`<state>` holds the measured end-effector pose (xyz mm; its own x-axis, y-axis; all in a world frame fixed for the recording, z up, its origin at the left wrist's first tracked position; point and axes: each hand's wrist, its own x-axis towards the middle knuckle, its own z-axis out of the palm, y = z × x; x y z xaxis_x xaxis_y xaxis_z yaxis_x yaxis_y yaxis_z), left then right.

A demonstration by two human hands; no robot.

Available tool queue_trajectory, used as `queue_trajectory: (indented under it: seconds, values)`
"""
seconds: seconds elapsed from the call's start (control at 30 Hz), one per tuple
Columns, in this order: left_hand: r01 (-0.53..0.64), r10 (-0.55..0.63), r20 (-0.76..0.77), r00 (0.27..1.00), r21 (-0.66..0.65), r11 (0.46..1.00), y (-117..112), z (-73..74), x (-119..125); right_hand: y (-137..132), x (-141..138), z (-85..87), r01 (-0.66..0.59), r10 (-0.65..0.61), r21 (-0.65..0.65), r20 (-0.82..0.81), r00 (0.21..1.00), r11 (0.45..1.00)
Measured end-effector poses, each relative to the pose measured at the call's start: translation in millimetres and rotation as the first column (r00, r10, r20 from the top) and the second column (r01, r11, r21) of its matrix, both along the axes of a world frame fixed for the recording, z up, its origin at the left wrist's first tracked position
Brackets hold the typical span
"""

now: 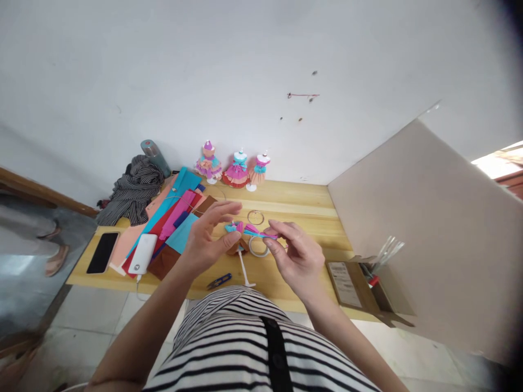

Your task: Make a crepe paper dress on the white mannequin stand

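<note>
Pink-and-blue strip (258, 233) is pinched in fingers of right hand (300, 256), probably for tension; fingers of left hand (207, 239) spread wide.

Pink-and-blue strip (254, 231) — narrow, pinched in right hand (300, 255).

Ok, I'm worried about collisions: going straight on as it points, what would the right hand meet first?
Past the pink and blue strip it holds, the right hand would likely meet the dress form's top, then the left hand; depth is unclear.
</note>
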<state>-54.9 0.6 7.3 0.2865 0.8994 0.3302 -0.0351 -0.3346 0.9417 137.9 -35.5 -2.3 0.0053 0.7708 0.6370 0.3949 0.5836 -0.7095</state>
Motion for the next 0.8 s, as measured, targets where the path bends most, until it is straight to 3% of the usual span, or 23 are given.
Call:
queue_trajectory:
  seconds: [0.2, 0.37, 0.47, 0.67, 0.8]
  values:
    - [0.060, -0.050, 0.063, 0.997, -0.187, 0.980, -4.0, -8.5, 6.7, 1.5, 0.9, -6.6, 0.054, -0.058, -0.088, -0.053, 0.997, 0.995]
    - [-0.001, 0.011, 0.032, 0.999, -0.289, 0.957, -3.2, -10.8, 12.4, 3.9, 4.9, -13.6, 0.075, -0.096, -0.143, -0.144, 0.985, 0.987]
    - [-0.075, 0.072, -0.022, 0.997, -0.365, 0.928, 0.2, -13.0, 8.8, 5.8, 4.9, -16.3, 0.048, -0.080, -0.186, -0.168, 0.983, 0.981]
    - [-0.115, 0.097, -0.064, 0.993, -0.441, 0.890, 1.7, -27.9, -7.7, 9.7, 1.2, -21.6, 0.003, -0.055, -0.298, -0.168, 0.984, 0.955]
    - [-0.133, 0.111, -0.077, 0.991, -0.420, 0.898, -0.4, -30.5, -12.0, 12.2, 1.2, -18.2, -0.109, 0.072, -0.308, -0.130, 0.989, 0.945]
